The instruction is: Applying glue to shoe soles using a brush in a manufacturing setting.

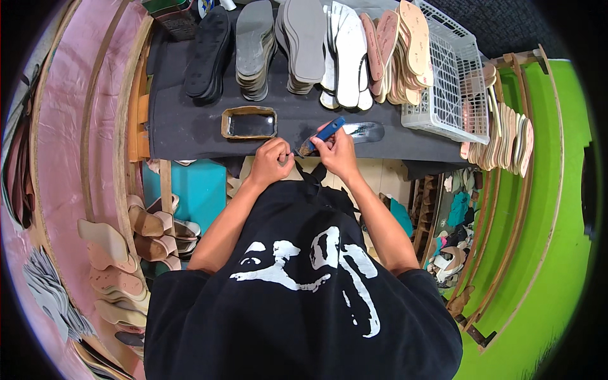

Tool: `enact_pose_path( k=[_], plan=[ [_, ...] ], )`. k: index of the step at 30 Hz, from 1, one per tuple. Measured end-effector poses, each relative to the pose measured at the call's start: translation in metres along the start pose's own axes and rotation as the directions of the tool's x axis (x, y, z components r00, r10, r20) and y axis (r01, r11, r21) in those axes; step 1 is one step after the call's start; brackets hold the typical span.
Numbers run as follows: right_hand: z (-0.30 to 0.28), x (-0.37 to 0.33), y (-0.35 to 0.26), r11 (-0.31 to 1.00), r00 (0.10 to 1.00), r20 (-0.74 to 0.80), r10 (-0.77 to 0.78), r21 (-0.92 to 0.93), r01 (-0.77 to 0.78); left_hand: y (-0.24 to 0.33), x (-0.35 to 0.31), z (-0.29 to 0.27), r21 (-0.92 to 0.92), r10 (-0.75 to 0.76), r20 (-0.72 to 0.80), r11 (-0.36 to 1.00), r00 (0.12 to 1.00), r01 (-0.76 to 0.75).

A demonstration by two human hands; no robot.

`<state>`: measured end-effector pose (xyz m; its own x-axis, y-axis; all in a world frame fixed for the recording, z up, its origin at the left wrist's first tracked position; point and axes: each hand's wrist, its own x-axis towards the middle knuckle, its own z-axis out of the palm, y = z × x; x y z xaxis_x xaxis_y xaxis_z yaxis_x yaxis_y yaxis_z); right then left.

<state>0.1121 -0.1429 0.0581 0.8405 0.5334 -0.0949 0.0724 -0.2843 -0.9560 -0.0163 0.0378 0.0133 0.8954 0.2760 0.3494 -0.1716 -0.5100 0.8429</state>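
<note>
In my right hand (335, 151) is a brush (327, 130) with a flat blue handle, its brownish end pointing down and left near the table's front edge. My left hand (272, 159) is closed just beside it, fingers pinching a small dark piece (283, 161) mostly hidden by them. Behind my left hand stands a rectangular tub (225, 124) with a crusted, yellowish-brown rim and a dark inside. A shiny black shoe sole (366, 132) lies flat on the table, just right of my right hand.
Stacks of black soles (209, 54), grey soles (304, 41), white soles (349, 57) and tan insoles (415, 44) line the back of the dark-covered table (171, 126). A white plastic crate (443, 120) stands at the right. Racks with shoes (149, 221) flank both sides.
</note>
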Motion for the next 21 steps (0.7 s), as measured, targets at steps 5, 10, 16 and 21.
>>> enact_pose_path(
  k=[5,10,16,21],
  plan=[
    [0.000,0.006,0.004,0.984,0.994,-0.108,0.030,0.176,-0.010,0.001,0.000,-0.001,0.014,-0.004,0.003,1.000,1.000,0.004],
    [-0.006,0.007,0.008,0.977,0.959,-0.282,-0.020,0.200,0.079,-0.001,-0.001,0.002,0.013,-0.039,0.038,0.999,0.998,0.039],
    [-0.009,0.000,0.006,0.997,0.991,-0.119,-0.054,0.042,0.060,0.002,-0.001,0.001,0.018,-0.055,0.033,0.998,0.998,0.055],
    [-0.007,0.003,0.006,0.995,0.983,-0.182,-0.037,0.086,0.053,0.001,-0.001,0.002,0.004,-0.045,0.023,0.999,0.999,0.045]
  ],
)
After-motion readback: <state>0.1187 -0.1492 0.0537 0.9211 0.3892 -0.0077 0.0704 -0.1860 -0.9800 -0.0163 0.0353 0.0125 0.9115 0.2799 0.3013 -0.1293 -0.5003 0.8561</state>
